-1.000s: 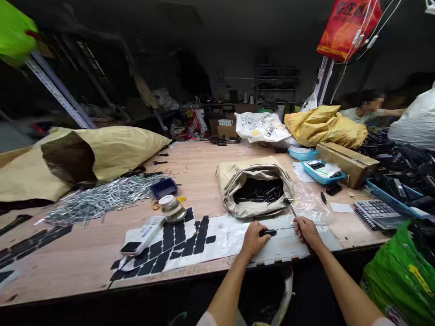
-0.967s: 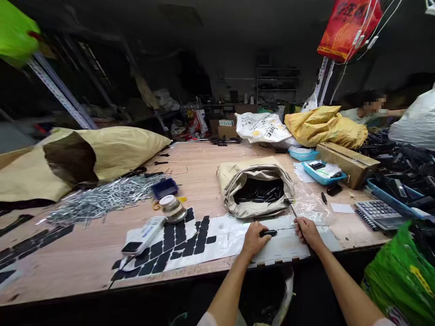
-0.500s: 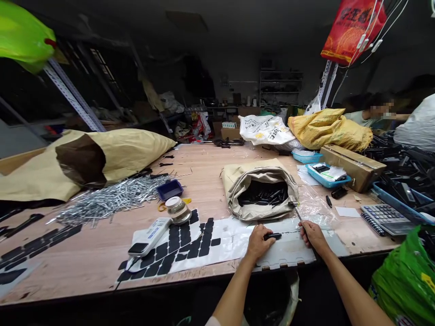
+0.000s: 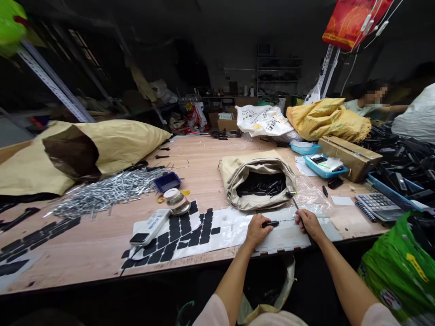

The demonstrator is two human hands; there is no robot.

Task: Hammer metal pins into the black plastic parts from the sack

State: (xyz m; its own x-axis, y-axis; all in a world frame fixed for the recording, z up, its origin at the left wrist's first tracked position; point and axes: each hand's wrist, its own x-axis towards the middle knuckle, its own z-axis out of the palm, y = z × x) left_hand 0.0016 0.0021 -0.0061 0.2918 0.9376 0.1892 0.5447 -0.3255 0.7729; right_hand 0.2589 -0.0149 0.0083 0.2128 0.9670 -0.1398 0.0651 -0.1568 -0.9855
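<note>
My left hand [image 4: 257, 230] is closed around a small black plastic piece [image 4: 272, 223], pressing it down on a pale board [image 4: 283, 237] at the table's front edge. To its right, my right hand [image 4: 308, 222] grips a small hammer [image 4: 295, 201] with a thin metal shaft. The hammer's head is raised, in front of the mouth of a beige sack [image 4: 238, 190]. Inside that sack lie several black pieces [image 4: 261, 183]. My fingers cover part of the held piece and the hammer's handle.
Left on the table are a heap of metal rods [image 4: 112, 192], a dark blue tray [image 4: 167, 182], a glass jar [image 4: 177, 202], a white device [image 4: 151, 227] and black pads [image 4: 175, 228]. On the right are a calculator [image 4: 377, 206], blue baskets [image 4: 324, 167] and a cardboard box [image 4: 350, 156]. Another person [image 4: 365, 102] is beyond.
The whole view has tilted down slightly, so things sit higher in the picture and more of my sleeves shows. My hands, the black piece and the hammer keep nearly the same places over the board.
</note>
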